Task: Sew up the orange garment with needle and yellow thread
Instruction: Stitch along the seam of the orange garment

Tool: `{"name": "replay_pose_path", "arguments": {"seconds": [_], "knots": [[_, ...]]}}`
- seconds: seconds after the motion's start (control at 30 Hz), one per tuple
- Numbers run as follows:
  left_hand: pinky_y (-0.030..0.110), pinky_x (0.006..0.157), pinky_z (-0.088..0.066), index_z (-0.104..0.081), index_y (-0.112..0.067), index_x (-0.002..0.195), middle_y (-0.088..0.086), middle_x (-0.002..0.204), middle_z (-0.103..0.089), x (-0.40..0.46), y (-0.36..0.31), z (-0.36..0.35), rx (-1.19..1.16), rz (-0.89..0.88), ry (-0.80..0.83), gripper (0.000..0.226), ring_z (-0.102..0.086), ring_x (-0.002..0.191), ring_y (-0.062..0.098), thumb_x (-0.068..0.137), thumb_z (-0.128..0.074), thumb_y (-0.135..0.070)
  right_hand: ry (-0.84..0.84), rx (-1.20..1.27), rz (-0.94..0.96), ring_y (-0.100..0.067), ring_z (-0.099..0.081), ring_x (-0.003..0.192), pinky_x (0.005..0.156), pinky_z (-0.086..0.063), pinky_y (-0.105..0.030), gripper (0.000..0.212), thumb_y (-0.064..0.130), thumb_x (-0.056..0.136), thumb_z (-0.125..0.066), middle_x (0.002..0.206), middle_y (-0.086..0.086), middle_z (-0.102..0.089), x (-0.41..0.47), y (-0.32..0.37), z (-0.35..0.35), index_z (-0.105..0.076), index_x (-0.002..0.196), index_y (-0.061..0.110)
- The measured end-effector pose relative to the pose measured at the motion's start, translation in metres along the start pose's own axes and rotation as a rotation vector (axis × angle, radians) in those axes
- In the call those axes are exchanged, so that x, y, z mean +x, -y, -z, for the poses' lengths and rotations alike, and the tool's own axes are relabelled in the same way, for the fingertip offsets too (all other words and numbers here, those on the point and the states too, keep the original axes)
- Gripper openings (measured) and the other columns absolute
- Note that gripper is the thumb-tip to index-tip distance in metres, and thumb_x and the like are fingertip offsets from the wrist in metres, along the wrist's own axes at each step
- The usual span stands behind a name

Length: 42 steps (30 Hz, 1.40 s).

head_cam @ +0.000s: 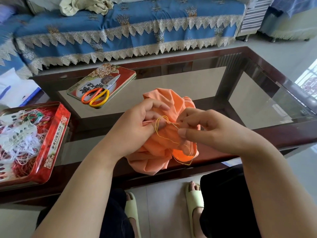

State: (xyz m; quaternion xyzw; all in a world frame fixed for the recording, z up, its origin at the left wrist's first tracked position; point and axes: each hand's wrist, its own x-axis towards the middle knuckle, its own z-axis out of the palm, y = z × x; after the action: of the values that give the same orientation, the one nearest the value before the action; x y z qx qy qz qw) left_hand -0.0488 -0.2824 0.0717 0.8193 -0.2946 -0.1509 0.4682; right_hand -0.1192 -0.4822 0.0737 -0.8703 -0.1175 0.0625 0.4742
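The orange garment (161, 145) is bunched above the table's (257, 134) near edge, flanked by a thread-filled red tin (51, 143) at the near-left corner and scissors (97, 97) on a tin lid (123, 74) (far-left). The left hand (137, 124) grips its folds; the right hand (202, 127) pinches yellow thread (164, 137) just beside. The table's right half offers room.

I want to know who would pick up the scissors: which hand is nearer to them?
Left. The left hand grips the orange garment just right of and below the scissors on the tin lid. The right hand is farther right, beyond the garment.
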Motion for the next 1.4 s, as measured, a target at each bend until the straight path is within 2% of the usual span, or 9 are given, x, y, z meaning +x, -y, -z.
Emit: {"name": "replay_pose_path", "arguments": {"seconds": [0.07,0.23,0.43,0.67,0.93,1.03,1.2,1.33,1.4], "knots": [[0.021,0.081,-0.052,-0.065,-0.039,0.108,-0.016,0.093,-0.074,0.001,0.002,0.0,0.022,0.011,-0.059,0.023,-0.067,0.09,-0.002,0.085,-0.065,-0.034,-0.037,-0.061,0.017,-0.015,-0.056,0.083,0.07,-0.043,-0.016,0.023,0.024,0.093,-0.06,0.095,0.01,-0.059,-0.001,0.003,-0.001,-0.075,0.077,0.017],[0.008,0.073,-0.05,-0.072,-0.037,0.086,-0.021,0.084,-0.072,0.0,0.002,-0.004,0.075,-0.005,-0.219,0.006,-0.066,0.086,-0.006,0.081,-0.071,-0.036,-0.149,-0.254,0.025,-0.005,-0.054,0.09,0.073,-0.041,-0.013,0.023,0.021,0.092,-0.061,0.096,0.015,-0.057,0.0,0.004,-0.008,-0.075,0.075,0.017],[0.011,0.071,-0.051,-0.072,-0.028,0.085,-0.014,0.079,-0.072,0.002,0.004,-0.007,0.045,0.032,-0.217,0.002,-0.067,0.08,-0.003,0.084,-0.072,-0.029,-0.169,-0.411,0.001,-0.004,-0.053,0.084,0.067,-0.038,-0.009,0.018,0.027,0.092,-0.059,0.094,0.018,-0.055,0.004,-0.002,-0.011,-0.073,0.084,0.018],[0.006,0.068,-0.046,-0.069,-0.029,0.086,-0.017,0.08,-0.069,0.001,0.004,-0.013,0.101,-0.001,-0.246,0.001,-0.064,0.081,-0.005,0.086,-0.069,-0.03,-0.235,-0.425,-0.06,-0.005,-0.054,0.081,0.068,-0.036,-0.005,0.022,0.027,0.093,-0.058,0.096,0.015,-0.056,0.007,-0.002,-0.015,-0.072,0.083,0.013],[0.007,0.071,-0.047,-0.07,-0.025,0.094,-0.021,0.084,-0.067,0.0,0.004,-0.024,0.224,-0.126,-0.342,0.009,-0.064,0.087,-0.003,0.088,-0.069,-0.032,-0.375,-0.364,-0.114,-0.006,-0.046,0.073,0.075,-0.033,-0.028,0.028,0.028,0.093,-0.056,0.083,0.019,-0.046,0.013,-0.003,-0.026,-0.064,0.072,0.012],[0.009,0.076,-0.049,-0.073,-0.022,0.098,-0.018,0.088,-0.071,0.0,0.003,-0.026,0.183,-0.152,-0.321,0.012,-0.065,0.089,-0.004,0.089,-0.069,-0.03,-0.469,-0.211,-0.163,-0.009,-0.051,0.088,0.082,-0.046,-0.036,0.029,0.029,0.094,-0.055,0.097,0.013,-0.052,0.016,-0.002,-0.033,-0.072,0.078,0.011],[0.007,0.07,-0.045,-0.072,-0.026,0.098,-0.019,0.086,-0.07,0.001,0.003,-0.028,0.148,-0.144,-0.329,0.01,-0.065,0.087,-0.005,0.091,-0.067,-0.031,-0.446,-0.142,-0.168,-0.005,-0.048,0.113,0.098,-0.041,-0.042,0.032,0.044,0.092,-0.053,0.118,0.014,-0.054,0.017,-0.001,-0.034,-0.072,0.076,0.024],[0.011,0.07,-0.05,-0.072,-0.027,0.096,-0.017,0.088,-0.071,0.003,0.007,-0.025,0.155,-0.161,-0.376,0.006,-0.066,0.087,0.0,0.091,-0.068,-0.027,-0.314,0.002,-0.179,0.002,-0.049,0.113,0.086,-0.048,-0.029,0.032,0.052,0.085,-0.055,0.131,0.02,-0.048,0.01,0.004,-0.028,-0.068,0.069,0.026],[0.013,0.072,-0.051,-0.072,-0.024,0.095,-0.015,0.088,-0.071,0.004,0.009,-0.023,0.166,-0.174,-0.409,0.006,-0.066,0.087,0.0,0.09,-0.068,-0.024,-0.264,0.017,-0.187,0.004,-0.047,0.116,0.09,-0.044,-0.027,0.031,0.046,0.085,-0.059,0.135,0.022,-0.046,0.006,0.004,-0.024,-0.068,0.068,0.021]]}}
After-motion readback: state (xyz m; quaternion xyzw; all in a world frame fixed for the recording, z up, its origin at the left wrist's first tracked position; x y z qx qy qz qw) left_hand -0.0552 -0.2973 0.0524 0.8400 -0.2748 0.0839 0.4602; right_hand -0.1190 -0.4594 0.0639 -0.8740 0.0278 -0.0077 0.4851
